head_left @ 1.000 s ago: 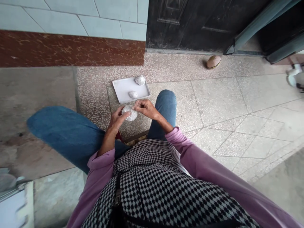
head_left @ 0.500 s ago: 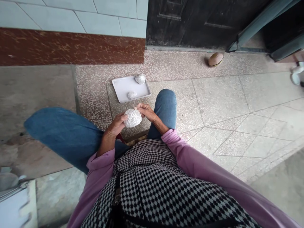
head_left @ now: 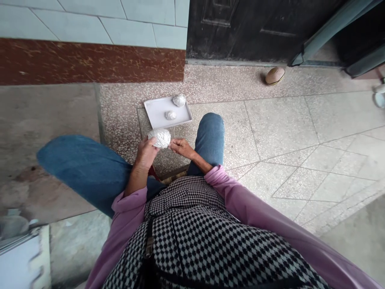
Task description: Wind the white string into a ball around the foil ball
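Note:
A large ball of white yarn (head_left: 160,138) is in my left hand (head_left: 146,153), whose thumb and fingers are closed around its lower left side. My right hand (head_left: 183,148) is pinched at the ball's lower right, fingertips close against it. A yarn strand appears to be in that pinch, though it is too thin to see clearly. Just beyond my hands, a white tray (head_left: 156,111) lies on the floor. It carries a small white yarn ball (head_left: 171,115) near its front edge and a bigger white yarn ball (head_left: 179,100) at its back right corner.
My knees in jeans flank the hands, the left knee (head_left: 72,154) and the right knee (head_left: 210,132). Behind the tray run a tiled wall (head_left: 90,60) and a dark door (head_left: 240,36). A rounded tan object (head_left: 274,75) sits on the floor by the door.
My left hand has lifted the yarn ball forward and left, tilting it. My right hand has dropped from the ball's top to its lower right side. The small ball on the tray has shifted slightly.

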Motion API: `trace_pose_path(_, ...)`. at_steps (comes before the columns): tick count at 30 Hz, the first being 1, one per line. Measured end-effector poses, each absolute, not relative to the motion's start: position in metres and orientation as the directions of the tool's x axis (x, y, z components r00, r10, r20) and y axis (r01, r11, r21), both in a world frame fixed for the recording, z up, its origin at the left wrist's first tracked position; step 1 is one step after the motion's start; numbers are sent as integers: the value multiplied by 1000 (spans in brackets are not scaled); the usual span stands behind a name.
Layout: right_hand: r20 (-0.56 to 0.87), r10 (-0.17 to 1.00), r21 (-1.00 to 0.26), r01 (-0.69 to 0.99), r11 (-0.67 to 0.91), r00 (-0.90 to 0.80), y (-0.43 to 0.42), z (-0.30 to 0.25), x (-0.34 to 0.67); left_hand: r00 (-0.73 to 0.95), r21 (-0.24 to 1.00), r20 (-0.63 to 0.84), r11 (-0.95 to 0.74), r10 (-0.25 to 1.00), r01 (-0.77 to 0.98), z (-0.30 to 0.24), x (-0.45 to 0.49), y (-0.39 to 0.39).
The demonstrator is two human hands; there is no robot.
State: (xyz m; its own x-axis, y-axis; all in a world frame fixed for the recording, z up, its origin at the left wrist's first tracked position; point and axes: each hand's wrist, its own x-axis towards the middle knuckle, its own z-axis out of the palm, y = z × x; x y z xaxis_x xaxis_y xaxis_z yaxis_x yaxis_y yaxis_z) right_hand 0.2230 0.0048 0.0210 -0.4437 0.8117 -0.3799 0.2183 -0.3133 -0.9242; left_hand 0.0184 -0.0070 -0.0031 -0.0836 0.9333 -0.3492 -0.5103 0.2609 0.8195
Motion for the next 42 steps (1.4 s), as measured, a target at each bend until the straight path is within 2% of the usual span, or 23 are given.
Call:
trace_pose_path(3,-333,778,-937,281,-208,-534,-8,31,223,-212,852,-371,241,904,-464,-9,11,-4)
trace_pose_path(6,-249,749,-959,263,-103,-614,-12,45,228,-290,916,-345,252,893,-313,-8,7,-2)
trace_pose_path(8,-186,773,-968,250,-37,-607,-2,56,234,-272,945,-317,277,909,-175,-3,7,-2)
trace_pose_path(11,-88,832,-975,218,40,-547,28,69,240,-117,943,-333,329,936,-53,7,9,-6)
trace_pose_path(15,-55,889,-982,184,34,-455,66,71,238,64,897,-411,416,909,-151,17,13,-14)
trace_pose_path(19,-249,875,-966,169,-195,-415,64,56,224,131,855,-397,417,909,-308,20,14,-19)
trace_pose_path(23,-435,842,-897,70,-437,-320,38,38,216,187,826,-367,412,911,-386,20,15,-21)
trace_pose_path(27,-533,800,-835,16,-550,-276,25,27,213,162,823,-360,395,919,-408,20,18,-21)
trace_pose_path(37,-454,816,-886,85,-456,-359,9,27,214,-23,792,-325,259,945,-553,11,19,-13)
trace_pose_path(40,-415,811,-909,214,-357,-412,-2,33,213,-98,805,-336,232,937,-546,6,17,-11)
trace_pose_path(42,-368,811,-915,332,-229,-454,-7,41,214,-158,811,-349,213,924,-545,3,15,-10)
